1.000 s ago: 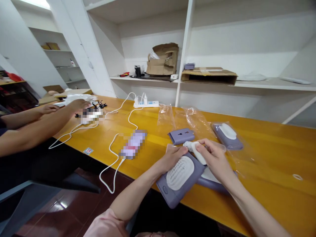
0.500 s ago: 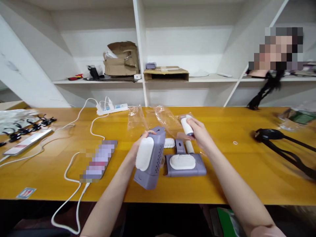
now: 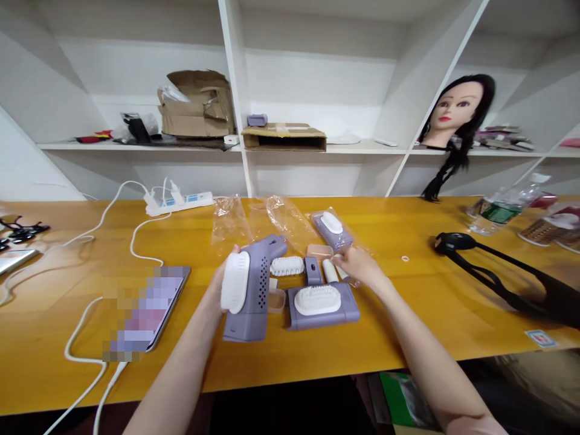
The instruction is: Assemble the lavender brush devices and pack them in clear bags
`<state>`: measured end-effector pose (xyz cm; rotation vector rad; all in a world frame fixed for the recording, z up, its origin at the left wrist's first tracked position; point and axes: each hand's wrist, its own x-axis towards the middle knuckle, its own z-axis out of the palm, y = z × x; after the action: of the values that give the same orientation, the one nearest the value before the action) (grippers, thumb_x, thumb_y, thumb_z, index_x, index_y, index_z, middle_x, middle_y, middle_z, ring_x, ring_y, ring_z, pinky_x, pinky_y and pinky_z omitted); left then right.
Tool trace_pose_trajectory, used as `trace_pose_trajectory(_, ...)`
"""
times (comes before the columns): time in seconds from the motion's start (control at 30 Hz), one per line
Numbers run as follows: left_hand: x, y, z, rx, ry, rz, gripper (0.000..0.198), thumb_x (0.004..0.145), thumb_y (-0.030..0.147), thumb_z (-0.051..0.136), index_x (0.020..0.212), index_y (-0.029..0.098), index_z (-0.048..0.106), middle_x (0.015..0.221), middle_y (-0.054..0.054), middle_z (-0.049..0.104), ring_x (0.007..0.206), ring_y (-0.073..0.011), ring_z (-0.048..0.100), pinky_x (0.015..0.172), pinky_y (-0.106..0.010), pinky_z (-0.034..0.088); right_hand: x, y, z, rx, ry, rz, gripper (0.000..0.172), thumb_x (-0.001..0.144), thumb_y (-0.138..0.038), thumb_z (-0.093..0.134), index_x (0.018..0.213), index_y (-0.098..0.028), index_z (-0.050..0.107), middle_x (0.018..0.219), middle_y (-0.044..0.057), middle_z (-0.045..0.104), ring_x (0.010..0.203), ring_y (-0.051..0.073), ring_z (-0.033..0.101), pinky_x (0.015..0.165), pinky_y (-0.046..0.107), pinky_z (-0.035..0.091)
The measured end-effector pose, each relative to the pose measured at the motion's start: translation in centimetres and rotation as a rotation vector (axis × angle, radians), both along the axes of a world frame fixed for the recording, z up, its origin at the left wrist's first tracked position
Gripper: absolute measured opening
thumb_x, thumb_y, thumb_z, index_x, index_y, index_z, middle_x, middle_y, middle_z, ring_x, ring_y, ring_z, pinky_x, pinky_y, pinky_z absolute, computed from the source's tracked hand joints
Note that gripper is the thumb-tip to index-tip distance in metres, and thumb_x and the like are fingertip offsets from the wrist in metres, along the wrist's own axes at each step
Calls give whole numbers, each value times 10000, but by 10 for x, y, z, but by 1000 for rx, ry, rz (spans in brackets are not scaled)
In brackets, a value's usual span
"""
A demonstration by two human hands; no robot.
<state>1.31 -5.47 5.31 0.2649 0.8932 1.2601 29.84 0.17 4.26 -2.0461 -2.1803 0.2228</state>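
Observation:
My left hand (image 3: 218, 284) grips a purple device with a white brush head (image 3: 252, 289) and holds it upright on its edge above the yellow table (image 3: 408, 314). A second purple device with a white brush head (image 3: 321, 304) lies flat just to its right. My right hand (image 3: 357, 264) reaches past that one, with its fingers closed on a small white piece (image 3: 336, 269) beside a white roller part (image 3: 328, 271). A loose white brush head (image 3: 287, 265) and a small purple piece (image 3: 312, 270) lie between my hands. A third device in a clear bag (image 3: 332, 229) sits further back.
A phone on a white cable (image 3: 144, 311) lies at the left, a power strip (image 3: 177, 202) behind it. Clear bags (image 3: 254, 222) lie at the back. A black strapped item (image 3: 493, 269), a bottle (image 3: 501, 210) and a mannequin head (image 3: 455, 115) are at the right.
The view has swung right. My left hand lifted one device off the table and stood it on edge. My right hand came down from the bagged device to the small parts.

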Motion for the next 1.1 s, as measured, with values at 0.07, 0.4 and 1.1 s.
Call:
trace_pose_trajectory(0.07, 0, 1, -2, 26, 21, -10, 270, 892, 310, 435, 856, 142, 644, 603, -39, 665, 465, -149, 622, 516, -261, 518, -1, -1, 0, -14, -14, 2, 357, 822, -396, 472, 926, -106, 651, 922, 211, 682, 870, 300, 641, 658, 323, 400)
trace_pose_trajectory(0.4, 6, 7, -2, 20, 80, 25, 479, 904, 477, 310, 895, 134, 644, 684, -70, 684, 580, -173, 648, 619, -286, 510, 3, -3, -2, 10, -111, 18, 415, 876, -459, 397, 1046, -173, 645, 1009, 186, 670, 981, 332, 617, 750, 382, 422)
trace_pose_trajectory(1.1, 23, -2, 11, 279, -77, 491, 326, 812, 495, 495, 739, 181, 546, 647, 31, 591, 581, -126, 581, 637, -251, 470, -128, -89, 14, -217, 1014, 216, 401, 707, -364, 630, 1029, -208, 449, 711, -8, 631, 513, 151, 586, 492, 282, 471)
